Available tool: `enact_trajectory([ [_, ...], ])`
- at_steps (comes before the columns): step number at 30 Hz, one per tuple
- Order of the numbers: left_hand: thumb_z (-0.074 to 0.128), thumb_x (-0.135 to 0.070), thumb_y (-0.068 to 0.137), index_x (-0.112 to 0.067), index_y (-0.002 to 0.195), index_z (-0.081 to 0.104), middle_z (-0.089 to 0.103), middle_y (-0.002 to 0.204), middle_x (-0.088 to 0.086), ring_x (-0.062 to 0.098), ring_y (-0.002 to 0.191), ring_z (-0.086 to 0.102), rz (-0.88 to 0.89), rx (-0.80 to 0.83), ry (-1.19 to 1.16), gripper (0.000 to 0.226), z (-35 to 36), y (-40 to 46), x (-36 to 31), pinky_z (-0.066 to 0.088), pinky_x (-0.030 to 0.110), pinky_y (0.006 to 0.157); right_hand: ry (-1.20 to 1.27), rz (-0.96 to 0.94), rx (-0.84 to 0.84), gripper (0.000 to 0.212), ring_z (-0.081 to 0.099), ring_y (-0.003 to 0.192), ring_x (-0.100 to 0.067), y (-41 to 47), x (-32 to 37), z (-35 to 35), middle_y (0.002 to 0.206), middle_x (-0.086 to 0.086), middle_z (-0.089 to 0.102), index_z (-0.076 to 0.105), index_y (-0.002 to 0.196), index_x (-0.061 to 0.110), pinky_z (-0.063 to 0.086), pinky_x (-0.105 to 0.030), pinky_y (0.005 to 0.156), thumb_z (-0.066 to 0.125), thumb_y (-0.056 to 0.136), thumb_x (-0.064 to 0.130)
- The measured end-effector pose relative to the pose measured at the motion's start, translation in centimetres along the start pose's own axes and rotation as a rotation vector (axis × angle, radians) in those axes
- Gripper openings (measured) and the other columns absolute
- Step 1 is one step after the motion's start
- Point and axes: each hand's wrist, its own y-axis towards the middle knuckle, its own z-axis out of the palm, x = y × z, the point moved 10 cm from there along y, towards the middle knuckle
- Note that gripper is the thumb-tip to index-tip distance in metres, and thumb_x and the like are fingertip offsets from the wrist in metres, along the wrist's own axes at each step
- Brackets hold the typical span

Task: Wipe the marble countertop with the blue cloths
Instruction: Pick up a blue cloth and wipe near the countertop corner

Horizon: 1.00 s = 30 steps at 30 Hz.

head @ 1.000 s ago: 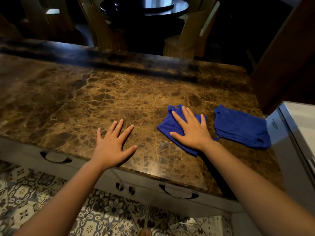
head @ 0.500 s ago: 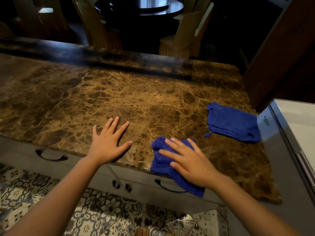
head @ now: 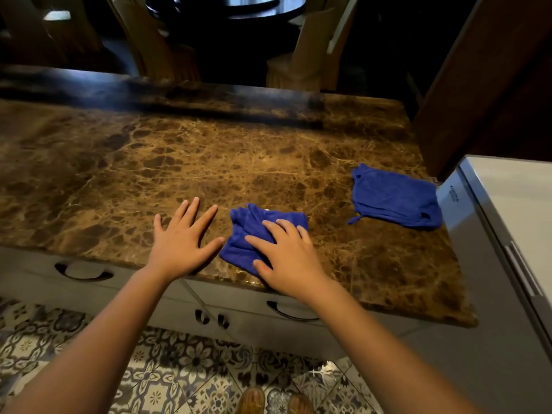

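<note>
The brown marble countertop (head: 209,168) fills the middle of the view. A crumpled blue cloth (head: 248,231) lies near its front edge, and my right hand (head: 286,258) presses flat on it with fingers spread. My left hand (head: 179,243) rests flat on the bare marble just left of that cloth, fingers apart, holding nothing. A second blue cloth (head: 394,198), folded, lies by itself at the right end of the counter.
A white appliance (head: 507,222) stands against the counter's right end. Grey drawers with dark handles (head: 289,312) run under the front edge, above a patterned tile floor. Wooden chairs (head: 310,55) and a dark round table stand behind the counter. A dark wooden panel rises at right.
My right hand swept the cloth from mid-counter toward the front edge, then left until it sits next to my left hand. The left hand and the folded cloth stayed put.
</note>
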Motion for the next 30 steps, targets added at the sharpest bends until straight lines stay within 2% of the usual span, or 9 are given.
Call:
enact_trajectory([
  [3, 0.016, -0.076, 0.068, -0.044, 0.140, 0.018, 0.012, 0.157, 0.002, 0.019, 0.143, 0.006, 0.005, -0.006, -0.007, 0.078, 0.0, 0.0, 0.1, 0.006, 0.062, 0.108, 0.024, -0.085, -0.052, 0.041, 0.038, 0.123, -0.035, -1.5, 0.7, -0.7, 0.134, -0.012, 0.049, 0.054, 0.122, 0.025, 0.031, -0.057, 0.101, 0.061, 0.082, 0.029],
  [7, 0.014, -0.077, 0.068, -0.044, 0.140, 0.016, 0.011, 0.157, 0.002, 0.018, 0.143, 0.005, 0.005, 0.012, -0.004, 0.079, 0.1, 0.0, 0.2, 0.006, 0.062, 0.109, 0.048, -0.136, -0.203, 0.028, 0.056, 0.099, -0.034, -4.8, 0.2, -2.1, 0.108, -0.012, 0.064, 0.064, 0.102, 0.016, 0.050, -0.043, 0.081, 0.068, 0.074, 0.016],
  [10, 0.012, -0.078, 0.068, -0.045, 0.140, 0.014, 0.009, 0.157, 0.002, 0.018, 0.144, 0.003, 0.014, 0.028, -0.008, 0.079, 0.1, 0.0, 0.1, 0.005, 0.062, 0.109, 0.076, -0.152, -0.257, 0.021, 0.057, 0.091, -0.030, -7.3, -0.2, -2.7, 0.101, -0.010, 0.066, 0.063, 0.096, 0.013, 0.050, -0.036, 0.075, 0.062, 0.076, 0.009],
  [12, 0.010, -0.079, 0.068, -0.046, 0.140, 0.011, 0.006, 0.157, 0.001, 0.018, 0.144, 0.001, 0.018, 0.051, -0.007, 0.079, 0.2, 0.0, 0.1, 0.004, 0.062, 0.109, 0.197, -0.135, -0.260, 0.021, 0.057, 0.092, -0.026, -8.3, -1.3, -3.2, 0.100, -0.008, 0.067, 0.063, 0.097, 0.014, 0.047, -0.032, 0.078, 0.053, 0.079, 0.014],
  [14, 0.009, -0.079, 0.068, -0.046, 0.140, 0.009, 0.005, 0.157, 0.000, 0.017, 0.143, 0.000, 0.018, 0.063, -0.001, 0.080, 0.3, 0.0, 0.2, 0.004, 0.062, 0.109, 0.434, -0.044, -0.294, 0.025, 0.057, 0.094, -0.019, -8.9, -3.5, -4.4, 0.101, -0.006, 0.069, 0.066, 0.099, 0.012, 0.040, -0.019, 0.086, 0.050, 0.080, 0.018],
  [17, 0.008, -0.079, 0.068, -0.046, 0.140, 0.007, 0.004, 0.157, 0.000, 0.018, 0.143, 0.000, 0.018, 0.070, 0.007, 0.080, 0.3, -0.1, 0.2, 0.004, 0.062, 0.109, 0.675, 0.179, -0.394, 0.026, 0.059, 0.098, -0.012, -10.4, -8.6, -7.4, 0.104, 0.003, 0.062, 0.065, 0.107, 0.010, 0.035, -0.003, 0.087, 0.061, 0.082, 0.005],
  [23, 0.009, -0.079, 0.069, -0.047, 0.140, 0.007, 0.005, 0.157, 0.000, 0.018, 0.143, 0.001, 0.017, 0.072, 0.010, 0.078, 0.4, 0.0, 0.3, 0.004, 0.062, 0.109, 0.421, 0.263, -0.434, 0.033, 0.051, 0.099, 0.000, -14.3, -15.5, -13.5, 0.106, 0.004, 0.060, 0.062, 0.112, 0.014, 0.039, -0.008, 0.084, 0.063, 0.082, 0.001],
  [27, 0.009, -0.080, 0.068, -0.047, 0.140, 0.007, 0.005, 0.157, 0.001, 0.018, 0.143, 0.001, 0.014, 0.072, 0.012, 0.079, 0.4, 0.0, 0.4, 0.003, 0.061, 0.110, 0.159, 0.289, -0.285, 0.028, 0.055, 0.103, -0.023, -14.8, -18.1, -11.2, 0.111, -0.010, 0.064, 0.062, 0.111, 0.010, 0.040, -0.032, 0.084, 0.060, 0.084, 0.002],
  [30, 0.009, -0.080, 0.069, -0.047, 0.140, 0.007, 0.006, 0.157, 0.000, 0.018, 0.143, 0.002, 0.011, 0.065, 0.010, 0.078, 0.5, 0.0, 0.5, 0.003, 0.061, 0.110, 0.027, 0.403, -0.145, 0.037, 0.033, 0.130, -0.029, -15.5, -20.0, -6.6, 0.142, -0.010, 0.041, 0.048, 0.129, 0.022, 0.028, -0.046, 0.103, 0.051, 0.092, 0.026],
])
